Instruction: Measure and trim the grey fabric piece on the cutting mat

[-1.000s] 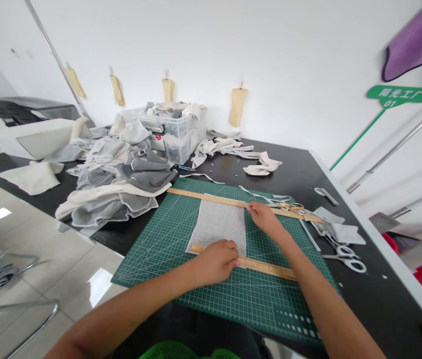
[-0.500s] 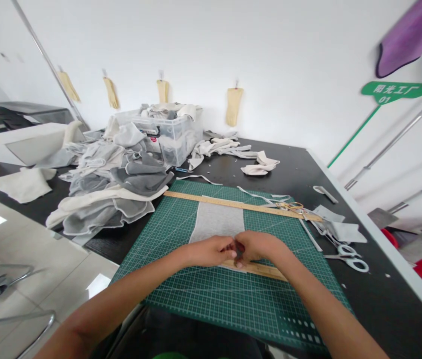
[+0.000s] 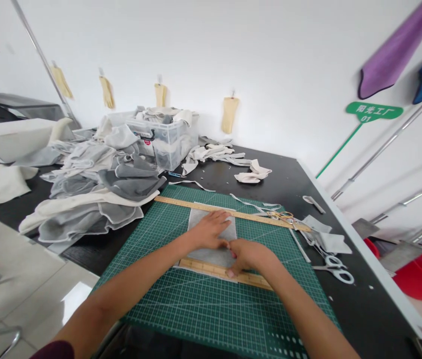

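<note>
My left hand [image 3: 211, 230] lies on a light grey cloth piece [image 3: 218, 256], its fingers stretched toward the far wooden ruler [image 3: 181, 202]. Its thumb meets the bent fingers of my right hand [image 3: 247, 256]. The right thumb presses on the near wooden ruler [image 3: 199, 267], which lies across the cloth's near end; the other right fingers curl on the ruler's far side. The far ruler crosses the cloth's other end. All of this rests on a green cutting mat [image 3: 196, 314].
Left of the mat is a heap of grey and cream cloths [image 3: 95, 184], with a clear plastic bin [image 3: 169, 144] of cloth behind it. White-handled scissors [image 3: 336, 269], gold-handled scissors [image 3: 280, 216] and cloth scraps [image 3: 326, 234] lie on the right. Red bins [image 3: 420, 279] stand beyond the table's right edge.
My left hand has moved from the near ruler up the cloth and its fingers have spread out. The right hand stays by the near ruler. The whole view has shifted slightly.
</note>
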`<state>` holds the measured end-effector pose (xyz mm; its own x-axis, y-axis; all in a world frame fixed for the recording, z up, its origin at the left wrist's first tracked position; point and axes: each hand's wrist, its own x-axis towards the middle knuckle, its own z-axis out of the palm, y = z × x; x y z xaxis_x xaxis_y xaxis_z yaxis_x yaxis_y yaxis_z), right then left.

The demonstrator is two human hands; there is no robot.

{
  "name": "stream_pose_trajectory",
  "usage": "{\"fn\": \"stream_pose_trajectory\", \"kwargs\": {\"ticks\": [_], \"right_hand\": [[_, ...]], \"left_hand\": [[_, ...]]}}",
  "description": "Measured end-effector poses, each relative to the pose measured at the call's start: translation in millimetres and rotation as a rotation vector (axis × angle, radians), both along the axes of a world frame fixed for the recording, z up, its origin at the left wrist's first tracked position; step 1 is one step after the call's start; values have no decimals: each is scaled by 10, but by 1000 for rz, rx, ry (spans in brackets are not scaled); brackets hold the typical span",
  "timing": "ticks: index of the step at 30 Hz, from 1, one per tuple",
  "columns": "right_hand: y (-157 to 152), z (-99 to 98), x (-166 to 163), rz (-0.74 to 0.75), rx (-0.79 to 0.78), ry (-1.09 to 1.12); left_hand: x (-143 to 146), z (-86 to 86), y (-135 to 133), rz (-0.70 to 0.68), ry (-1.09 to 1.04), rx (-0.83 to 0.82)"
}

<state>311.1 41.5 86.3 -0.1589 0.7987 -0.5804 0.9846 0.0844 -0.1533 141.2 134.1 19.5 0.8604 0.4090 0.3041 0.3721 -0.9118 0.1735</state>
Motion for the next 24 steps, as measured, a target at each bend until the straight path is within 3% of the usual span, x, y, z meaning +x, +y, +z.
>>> {"fn": "stream_pose_trajectory", "kwargs": {"ticks": [3, 7, 12, 24], "right_hand": [[-12, -1, -11, -8, -11, -8], [0, -63, 6, 18, 23, -14], [25, -92, 9, 92, 18, 3], [-9, -52, -72, 71, 5, -8]], "left_hand": [[-77, -139, 104, 113, -40, -3], [-133, -190, 188, 244, 13, -49], [-126, -216, 250, 200, 116, -94], [-232, -144, 188, 124, 207, -111]]}}
